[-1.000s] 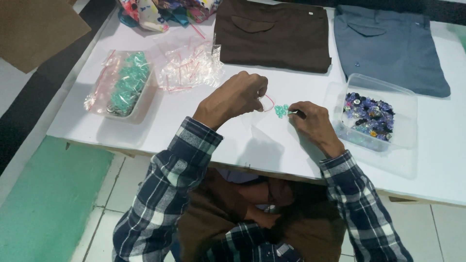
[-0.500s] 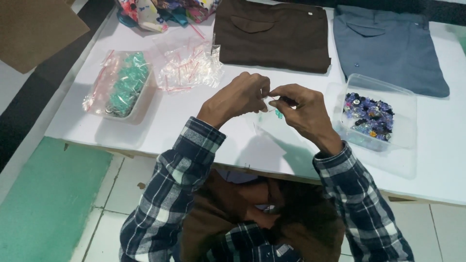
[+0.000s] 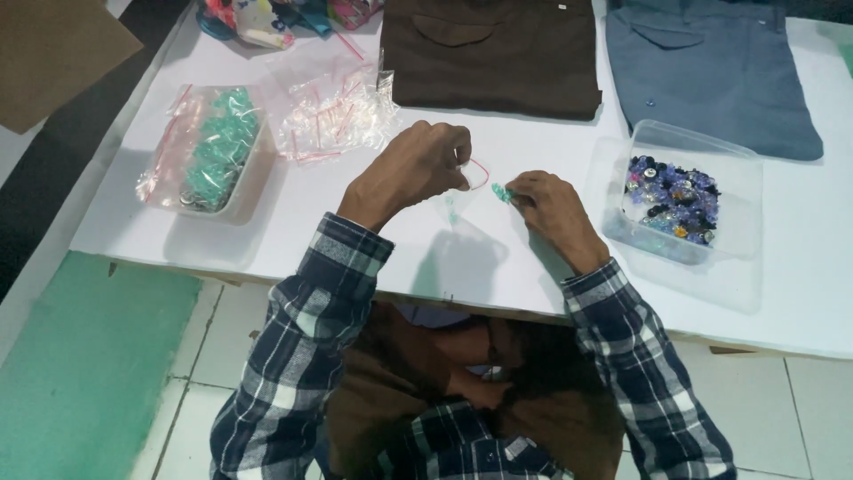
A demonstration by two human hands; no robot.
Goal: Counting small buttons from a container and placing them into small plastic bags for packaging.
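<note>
Left hand (image 3: 418, 169) pinches small clear zip bag (image 3: 462, 191) by its red-edged mouth, above white desk (image 3: 498, 258). Right hand (image 3: 546, 200) pinches green button (image 3: 502, 192) just beside bag mouth. Clear tub of mixed buttons (image 3: 680, 200) near right hand.

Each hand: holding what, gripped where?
Left hand pinches a small clear zip bag at its red-edged mouth. Right hand holds small teal pieces at its fingertips.
</note>
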